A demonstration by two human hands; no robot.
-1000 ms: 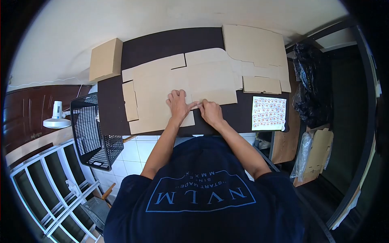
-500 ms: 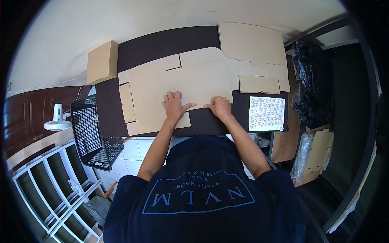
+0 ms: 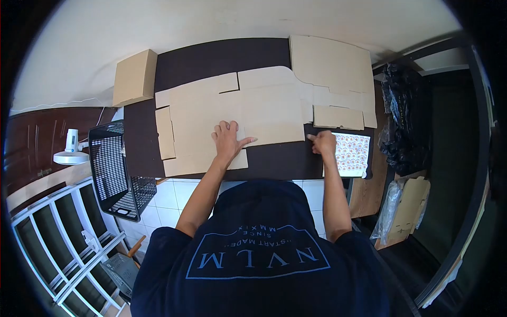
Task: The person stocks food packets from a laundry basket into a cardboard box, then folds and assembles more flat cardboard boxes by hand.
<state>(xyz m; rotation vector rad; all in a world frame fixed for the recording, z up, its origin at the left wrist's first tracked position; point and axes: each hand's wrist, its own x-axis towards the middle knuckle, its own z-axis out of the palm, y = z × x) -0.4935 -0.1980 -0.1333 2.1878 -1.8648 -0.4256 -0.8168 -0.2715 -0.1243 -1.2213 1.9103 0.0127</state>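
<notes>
A large flat cardboard box blank [image 3: 200,119] with slots and flaps lies unfolded on the dark table. My left hand [image 3: 227,143] presses on it near its front edge, fingers bent and apart, thumb stretched to the right along the edge. Just past the blank's right front corner is my right hand [image 3: 324,142], fingers curled in and thumb pointing left. Nothing shows in it. It hovers over or rests on the left part of a sheet of round printed stickers [image 3: 353,153]; contact cannot be made out.
More flat cardboard blanks [image 3: 343,68] lie at the back right, with a small flap [image 3: 338,117] in front. A closed cardboard box [image 3: 133,79] stands at the back left. Left of the table are a black plastic basket [image 3: 108,169] and a white lamp-like device [image 3: 72,153]. Black plastic wrap [image 3: 404,116] hangs right.
My right hand has moved right, from the blank's front edge to the sticker sheet. My left hand stays on the cardboard. The view has shifted slightly.
</notes>
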